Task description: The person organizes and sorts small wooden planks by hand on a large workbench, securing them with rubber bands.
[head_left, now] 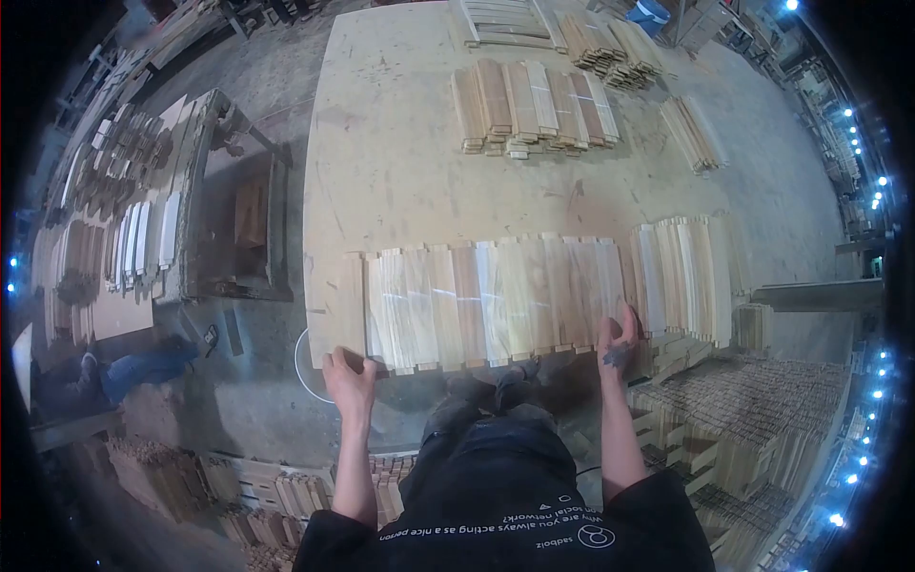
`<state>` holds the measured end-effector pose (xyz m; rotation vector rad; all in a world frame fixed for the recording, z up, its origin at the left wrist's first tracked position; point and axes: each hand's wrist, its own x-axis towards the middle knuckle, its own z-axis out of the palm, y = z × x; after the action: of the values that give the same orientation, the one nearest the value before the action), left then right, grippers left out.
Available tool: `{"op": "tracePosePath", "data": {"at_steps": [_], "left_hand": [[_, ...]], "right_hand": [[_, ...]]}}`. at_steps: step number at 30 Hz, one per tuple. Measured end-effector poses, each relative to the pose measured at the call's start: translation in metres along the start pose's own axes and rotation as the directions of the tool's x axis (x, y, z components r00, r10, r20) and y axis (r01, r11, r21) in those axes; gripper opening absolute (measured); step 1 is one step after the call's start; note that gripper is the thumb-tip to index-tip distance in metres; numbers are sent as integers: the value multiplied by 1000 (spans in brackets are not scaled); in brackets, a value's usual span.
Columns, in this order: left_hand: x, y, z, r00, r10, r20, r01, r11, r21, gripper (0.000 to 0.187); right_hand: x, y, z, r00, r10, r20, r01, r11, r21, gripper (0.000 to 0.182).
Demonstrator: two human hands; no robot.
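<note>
A row of several short wooden slats (496, 300) lies side by side along the near edge of a large plywood table (400, 162). My left hand (351, 374) grips the near left corner of that row. My right hand (618, 343) presses against the row's right end, fingers on the last slat. Just right of it stands a second tight group of pale slats (681, 276), set on edge.
A stack of darker slats (534, 110) lies mid-table, with more bundles (610, 43) and a small pile (694, 133) farther back. Stacks of boards (743, 429) fill the floor at right. Shelved slats (133, 229) stand at left.
</note>
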<state>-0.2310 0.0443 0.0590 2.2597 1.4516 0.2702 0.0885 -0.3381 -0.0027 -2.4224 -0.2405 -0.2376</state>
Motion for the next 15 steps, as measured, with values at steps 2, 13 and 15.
{"op": "tracePosePath", "data": {"at_steps": [2,13,15], "left_hand": [[6,-5,-3,999,24,24,-25,1000,7,44],[1,-8,-24,966,-153,208,223,900,-375,41],[-5,2,-7,909,-174,379,383,710,-591,35]], "right_hand": [[5,-8,-3,1000,1,30,-1,1000,9,52],[-96,-115,-22,766,-110,633,-178,911,373,21],[-118,-125,7,374,-221,901,-518,756,400,39]]}}
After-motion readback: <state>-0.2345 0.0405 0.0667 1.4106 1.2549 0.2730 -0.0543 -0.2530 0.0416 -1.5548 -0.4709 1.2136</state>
